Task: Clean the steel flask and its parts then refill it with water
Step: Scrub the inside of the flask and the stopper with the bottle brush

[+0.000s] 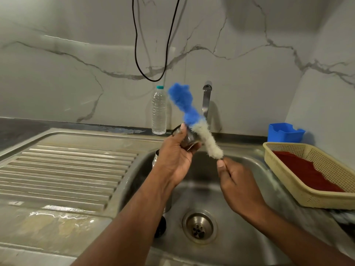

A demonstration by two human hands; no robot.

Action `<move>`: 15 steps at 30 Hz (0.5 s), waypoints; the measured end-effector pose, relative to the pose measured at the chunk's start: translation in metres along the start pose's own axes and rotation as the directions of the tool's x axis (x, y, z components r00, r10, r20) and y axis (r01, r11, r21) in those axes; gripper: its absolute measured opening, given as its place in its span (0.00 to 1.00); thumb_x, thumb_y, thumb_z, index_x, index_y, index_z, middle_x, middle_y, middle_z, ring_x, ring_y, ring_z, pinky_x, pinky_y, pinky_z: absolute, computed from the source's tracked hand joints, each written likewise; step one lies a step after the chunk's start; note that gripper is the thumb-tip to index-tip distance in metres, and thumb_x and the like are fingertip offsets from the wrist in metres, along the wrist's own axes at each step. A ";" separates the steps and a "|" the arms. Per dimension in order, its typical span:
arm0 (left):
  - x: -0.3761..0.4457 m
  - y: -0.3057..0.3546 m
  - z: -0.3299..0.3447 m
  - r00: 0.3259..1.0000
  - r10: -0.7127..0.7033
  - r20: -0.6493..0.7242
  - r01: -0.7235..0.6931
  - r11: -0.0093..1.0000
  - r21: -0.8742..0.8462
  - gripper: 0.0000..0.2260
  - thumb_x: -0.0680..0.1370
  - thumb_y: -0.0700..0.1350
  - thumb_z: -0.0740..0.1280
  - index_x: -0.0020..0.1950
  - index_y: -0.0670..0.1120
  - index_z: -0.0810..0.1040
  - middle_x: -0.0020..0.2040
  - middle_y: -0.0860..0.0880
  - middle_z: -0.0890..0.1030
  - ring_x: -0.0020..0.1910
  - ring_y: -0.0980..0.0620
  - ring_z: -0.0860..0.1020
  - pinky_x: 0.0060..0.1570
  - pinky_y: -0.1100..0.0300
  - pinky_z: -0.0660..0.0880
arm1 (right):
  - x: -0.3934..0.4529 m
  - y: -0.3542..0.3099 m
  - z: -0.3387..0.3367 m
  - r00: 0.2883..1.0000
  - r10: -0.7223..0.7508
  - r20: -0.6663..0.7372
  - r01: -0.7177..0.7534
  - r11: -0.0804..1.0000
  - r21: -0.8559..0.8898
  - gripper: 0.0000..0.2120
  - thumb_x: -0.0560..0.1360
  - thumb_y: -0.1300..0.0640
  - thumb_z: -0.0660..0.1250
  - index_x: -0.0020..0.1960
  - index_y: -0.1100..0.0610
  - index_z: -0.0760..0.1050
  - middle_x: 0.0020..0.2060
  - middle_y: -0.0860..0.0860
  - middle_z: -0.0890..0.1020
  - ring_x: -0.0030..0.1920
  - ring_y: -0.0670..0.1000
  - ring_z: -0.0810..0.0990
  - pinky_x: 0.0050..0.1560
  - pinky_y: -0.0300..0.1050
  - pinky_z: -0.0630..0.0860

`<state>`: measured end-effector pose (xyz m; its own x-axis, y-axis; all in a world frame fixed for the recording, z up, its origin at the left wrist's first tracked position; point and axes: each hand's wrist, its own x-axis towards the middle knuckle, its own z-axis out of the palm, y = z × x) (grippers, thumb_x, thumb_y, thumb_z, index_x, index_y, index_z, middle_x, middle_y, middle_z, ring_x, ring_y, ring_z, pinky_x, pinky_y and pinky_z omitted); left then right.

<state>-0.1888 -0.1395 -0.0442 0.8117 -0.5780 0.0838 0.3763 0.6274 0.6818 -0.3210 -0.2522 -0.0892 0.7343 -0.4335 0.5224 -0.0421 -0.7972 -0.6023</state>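
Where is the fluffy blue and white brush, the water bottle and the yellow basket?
brush (pixel 199 129), head view, on its bristles where blue meets white.
water bottle (pixel 159 112), head view, on the middle of its clear body.
yellow basket (pixel 299 194), head view, on its near mesh wall.

Both hands (pixel 175 156) (pixel 237 181) raised, fingers curled

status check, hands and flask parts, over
Left hand grips steel cup; right hand pinches bottle brush. Flask body in sink. Nothing blocking.
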 end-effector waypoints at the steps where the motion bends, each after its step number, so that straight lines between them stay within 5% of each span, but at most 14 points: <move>1: 0.000 0.000 -0.001 1.000 0.001 -0.004 -0.001 1.000 -0.017 0.09 0.85 0.44 0.64 0.61 0.44 0.80 0.58 0.44 0.85 0.56 0.48 0.82 0.57 0.53 0.78 | 0.000 -0.001 0.000 1.000 -0.008 0.013 0.008 1.000 -0.013 0.17 0.85 0.49 0.55 0.38 0.47 0.70 0.28 0.47 0.74 0.29 0.47 0.74 0.32 0.48 0.71; 4: 0.001 0.001 -0.004 1.000 -0.008 -0.019 0.007 0.999 -0.035 0.10 0.83 0.41 0.66 0.63 0.39 0.77 0.64 0.39 0.81 0.65 0.42 0.80 0.65 0.48 0.78 | 0.001 0.000 0.000 0.991 0.122 0.064 -0.123 0.992 0.013 0.18 0.86 0.51 0.56 0.38 0.48 0.71 0.30 0.47 0.74 0.30 0.45 0.73 0.35 0.47 0.72; 6: 0.003 0.000 -0.004 1.000 -0.008 -0.009 0.008 0.999 -0.037 0.11 0.84 0.40 0.65 0.65 0.38 0.76 0.63 0.38 0.82 0.64 0.42 0.81 0.65 0.47 0.79 | 0.001 -0.001 -0.002 0.996 0.084 0.018 -0.085 0.996 0.013 0.18 0.86 0.51 0.56 0.38 0.47 0.70 0.29 0.46 0.74 0.30 0.45 0.74 0.33 0.45 0.70; 9: 0.004 -0.004 -0.001 1.000 0.005 0.008 -0.005 1.000 -0.008 0.08 0.85 0.35 0.61 0.57 0.39 0.79 0.42 0.46 0.83 0.45 0.51 0.82 0.59 0.47 0.82 | -0.002 -0.004 -0.002 0.999 -0.047 0.000 0.047 0.997 -0.054 0.17 0.84 0.47 0.54 0.37 0.44 0.67 0.28 0.45 0.73 0.29 0.47 0.74 0.31 0.50 0.72; 11: 0.003 -0.006 0.000 1.000 -0.012 -0.015 0.012 1.000 -0.013 0.12 0.85 0.32 0.57 0.52 0.40 0.79 0.33 0.48 0.77 0.35 0.54 0.76 0.66 0.43 0.78 | -0.002 -0.002 0.001 0.999 -0.028 0.020 0.029 0.996 -0.079 0.18 0.84 0.47 0.55 0.36 0.46 0.67 0.28 0.46 0.73 0.29 0.47 0.74 0.32 0.55 0.74; 13: 0.000 -0.006 0.000 0.999 -0.034 -0.010 0.033 0.999 -0.042 0.12 0.86 0.35 0.56 0.54 0.40 0.79 0.37 0.47 0.83 0.38 0.53 0.82 0.71 0.40 0.74 | -0.001 0.000 0.001 1.000 -0.001 0.011 0.002 0.996 -0.095 0.18 0.84 0.47 0.55 0.36 0.48 0.68 0.28 0.47 0.74 0.30 0.49 0.74 0.33 0.55 0.74; 15: 0.001 -0.006 0.000 0.999 -0.040 0.010 0.041 0.996 -0.079 0.13 0.88 0.39 0.56 0.62 0.39 0.79 0.53 0.42 0.87 0.54 0.46 0.85 0.71 0.40 0.73 | 0.001 0.001 0.000 1.000 0.018 -0.008 -0.018 0.996 -0.093 0.18 0.84 0.47 0.54 0.37 0.49 0.69 0.28 0.47 0.74 0.30 0.48 0.75 0.33 0.53 0.74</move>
<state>-0.1900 -0.1438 -0.0477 0.7912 -0.6083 0.0637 0.4433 0.6422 0.6254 -0.3207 -0.2531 -0.0891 0.7278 -0.4509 0.5167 -0.1182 -0.8246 -0.5532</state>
